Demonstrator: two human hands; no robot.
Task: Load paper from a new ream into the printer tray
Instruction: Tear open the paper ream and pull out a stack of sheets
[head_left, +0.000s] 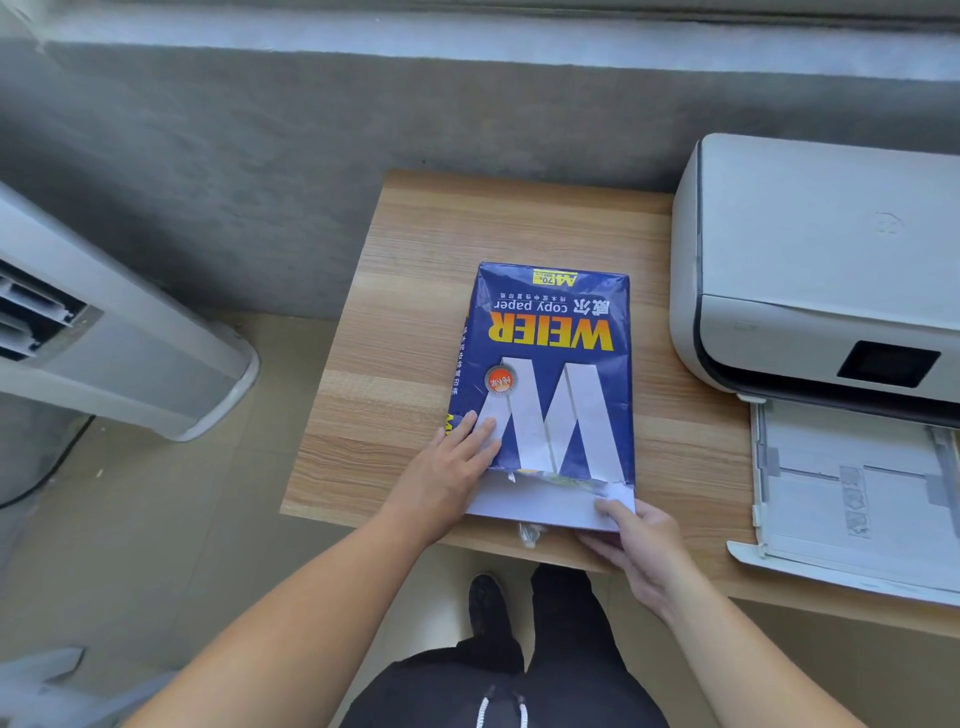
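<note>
A blue ream of copy paper (545, 364) lies flat on the wooden table (415, 291), its near end torn open so white sheets (535, 501) stick out. My left hand (447, 473) presses flat on the ream's near left corner, fingers spread. My right hand (641, 551) pinches the near right corner of the exposed sheets, thumb on top. To the right stands a white printer (810, 270) with its paper tray (852, 493) pulled out toward me; the tray holds no stack of paper.
A white floor-standing air conditioner (104, 338) stands left of the table, with a dark cable on the floor beside it. A grey concrete wall runs behind. A scrap of torn wrapper (530, 534) lies at the table's near edge. My legs and shoes are below.
</note>
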